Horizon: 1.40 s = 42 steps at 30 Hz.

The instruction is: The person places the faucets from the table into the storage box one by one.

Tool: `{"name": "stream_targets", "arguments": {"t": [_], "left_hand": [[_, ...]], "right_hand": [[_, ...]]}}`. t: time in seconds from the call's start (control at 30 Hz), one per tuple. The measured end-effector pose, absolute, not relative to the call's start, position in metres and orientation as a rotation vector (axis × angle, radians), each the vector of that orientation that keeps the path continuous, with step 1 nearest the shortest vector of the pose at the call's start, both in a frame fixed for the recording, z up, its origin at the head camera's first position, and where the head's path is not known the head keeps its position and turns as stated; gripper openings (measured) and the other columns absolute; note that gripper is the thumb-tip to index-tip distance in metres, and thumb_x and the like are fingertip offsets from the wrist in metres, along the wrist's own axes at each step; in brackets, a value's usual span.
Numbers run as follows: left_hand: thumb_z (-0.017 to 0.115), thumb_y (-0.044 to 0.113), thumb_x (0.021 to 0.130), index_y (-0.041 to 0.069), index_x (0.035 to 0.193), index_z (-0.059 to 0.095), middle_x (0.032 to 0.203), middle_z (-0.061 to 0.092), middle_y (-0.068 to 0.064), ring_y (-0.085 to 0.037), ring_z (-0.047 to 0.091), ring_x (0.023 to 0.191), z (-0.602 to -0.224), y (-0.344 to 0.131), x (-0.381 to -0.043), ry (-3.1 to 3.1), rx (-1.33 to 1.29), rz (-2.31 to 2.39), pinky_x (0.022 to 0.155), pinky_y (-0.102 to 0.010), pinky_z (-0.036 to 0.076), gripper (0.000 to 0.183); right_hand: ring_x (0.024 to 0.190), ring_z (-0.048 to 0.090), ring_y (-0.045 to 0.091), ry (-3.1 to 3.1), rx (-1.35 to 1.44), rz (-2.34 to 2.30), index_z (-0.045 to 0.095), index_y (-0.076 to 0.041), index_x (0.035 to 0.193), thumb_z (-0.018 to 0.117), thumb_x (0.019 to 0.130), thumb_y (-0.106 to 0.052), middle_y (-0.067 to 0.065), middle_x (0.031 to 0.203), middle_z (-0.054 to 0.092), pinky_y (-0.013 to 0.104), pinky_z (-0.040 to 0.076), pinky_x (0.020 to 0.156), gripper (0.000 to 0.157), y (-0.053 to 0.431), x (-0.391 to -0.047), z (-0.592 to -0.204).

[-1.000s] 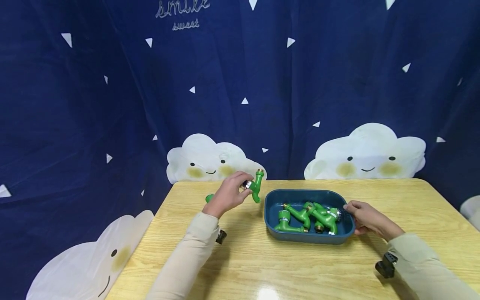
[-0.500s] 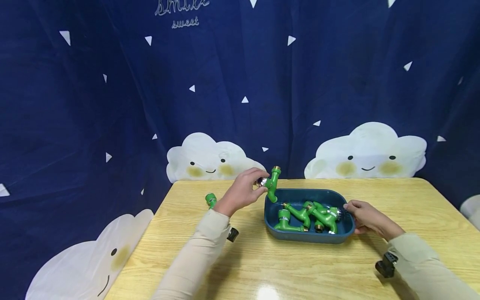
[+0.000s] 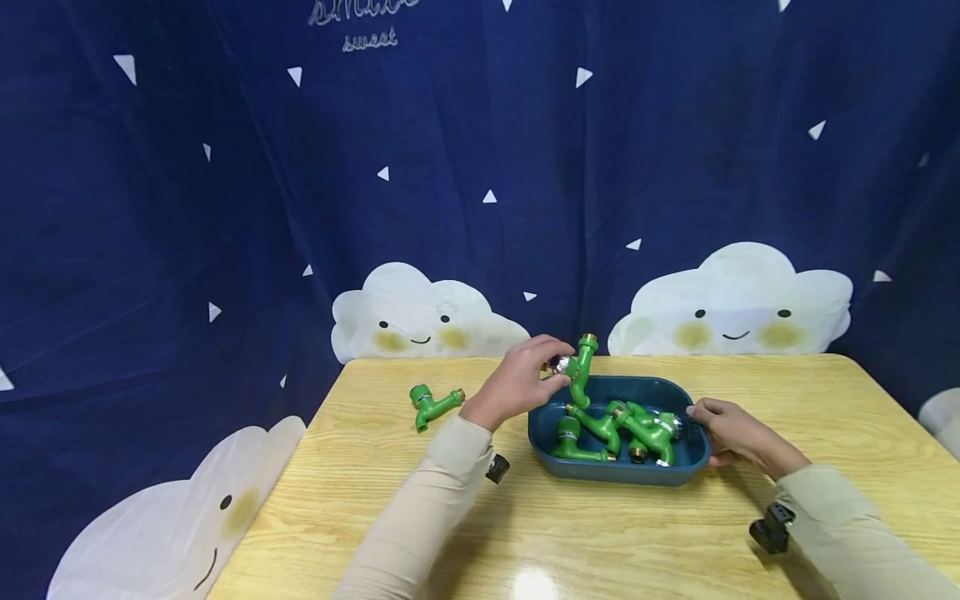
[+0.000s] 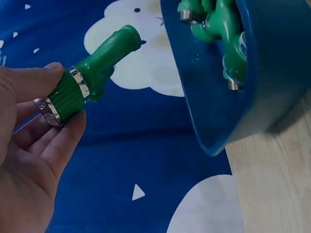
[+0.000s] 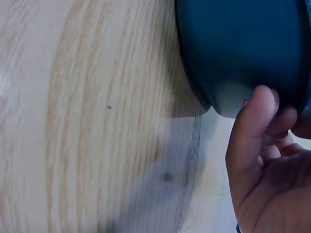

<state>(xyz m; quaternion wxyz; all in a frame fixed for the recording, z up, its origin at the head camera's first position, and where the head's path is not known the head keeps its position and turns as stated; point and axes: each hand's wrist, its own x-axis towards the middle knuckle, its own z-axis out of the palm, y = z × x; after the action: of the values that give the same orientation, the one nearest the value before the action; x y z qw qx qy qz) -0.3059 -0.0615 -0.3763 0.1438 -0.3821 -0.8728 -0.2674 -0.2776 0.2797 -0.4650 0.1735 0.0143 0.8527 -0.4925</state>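
Observation:
My left hand (image 3: 520, 382) pinches a green plastic tap (image 3: 582, 372) by its ribbed, chrome-ringed knob. The tap is held above the left end of a dark blue bin (image 3: 615, 472), its brass threaded end pointing up. In the left wrist view, thumb and fingertips lie on opposite sides of the knob of the tap (image 4: 104, 56). At the bin's right end, my right hand (image 3: 741, 435) grips the rim between thumb and fingers; the right wrist view has the fingers against the bin's wall (image 5: 233, 53). Several green taps (image 3: 647, 429) lie jumbled inside the bin.
Another green tap (image 3: 433, 406) lies on the wooden table (image 3: 600, 542), left of the bin and beyond the left forearm. Behind the table's far edge hangs a navy curtain (image 3: 450, 125) with white triangles and clouds.
My left hand has moved right with the tap, from left of the bin to over its left end. The tap lying on the table is now uncovered. My right hand stays put.

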Motion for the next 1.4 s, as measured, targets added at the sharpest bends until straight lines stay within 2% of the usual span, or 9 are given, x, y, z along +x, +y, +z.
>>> {"name": "stream_targets", "arguments": {"t": [0.4, 0.67, 1.0, 1.23, 1.4], "left_hand": [[0.07, 0.021, 0.093, 0.013, 0.127, 0.066, 0.125, 0.066, 0.001, -0.011, 0.064, 0.11, -0.388, -0.042, -0.301, -2.586, -1.111, -0.758, 0.094, -0.018, 0.052, 0.035], [0.07, 0.021, 0.093, 0.012, 0.129, 0.065, 0.124, 0.066, 0.0, -0.008, 0.063, 0.097, -0.395, -0.036, -0.301, -2.595, -1.127, -0.774, 0.084, -0.014, 0.051, 0.038], [0.07, 0.021, 0.093, 0.012, 0.128, 0.065, 0.127, 0.067, 0.0, -0.011, 0.064, 0.109, -0.403, -0.033, -0.302, -2.616, -1.158, -0.726, 0.095, -0.019, 0.051, 0.037], [0.07, 0.024, 0.093, 0.014, 0.126, 0.066, 0.122, 0.067, 0.002, -0.007, 0.063, 0.101, -0.412, -0.031, -0.302, -2.671, -1.145, -0.643, 0.088, -0.016, 0.051, 0.034], [0.07, 0.025, 0.093, 0.014, 0.126, 0.067, 0.121, 0.068, 0.002, -0.008, 0.062, 0.099, -0.419, -0.031, -0.303, -2.716, -1.138, -0.594, 0.087, -0.017, 0.051, 0.035]], "right_hand": [[0.055, 0.053, 0.012, 2.392, 0.035, -1.434, 0.048, -0.001, 0.101, 0.033, 0.109, -0.031, -0.001, 0.067, 0.044, 0.028, 0.054, 0.054, 0.035, 0.28, -0.28, -0.468], [0.056, 0.055, 0.013, 2.392, 0.039, -1.435, 0.048, 0.0, 0.102, 0.033, 0.109, -0.031, 0.0, 0.067, 0.046, 0.029, 0.055, 0.055, 0.035, 0.279, -0.279, -0.467], [0.056, 0.055, 0.012, 2.372, 0.032, -1.455, 0.046, -0.001, 0.1, 0.032, 0.109, -0.03, -0.001, 0.067, 0.045, 0.029, 0.055, 0.054, 0.034, 0.279, -0.28, -0.467], [0.058, 0.055, 0.013, 2.398, 0.016, -1.424, 0.046, 0.0, 0.101, 0.031, 0.109, -0.032, 0.0, 0.07, 0.046, 0.029, 0.055, 0.055, 0.036, 0.28, -0.28, -0.468], [0.057, 0.055, 0.013, 2.397, 0.022, -1.43, 0.047, 0.0, 0.101, 0.032, 0.109, -0.032, 0.0, 0.069, 0.045, 0.028, 0.055, 0.054, 0.036, 0.28, -0.279, -0.468]]}}
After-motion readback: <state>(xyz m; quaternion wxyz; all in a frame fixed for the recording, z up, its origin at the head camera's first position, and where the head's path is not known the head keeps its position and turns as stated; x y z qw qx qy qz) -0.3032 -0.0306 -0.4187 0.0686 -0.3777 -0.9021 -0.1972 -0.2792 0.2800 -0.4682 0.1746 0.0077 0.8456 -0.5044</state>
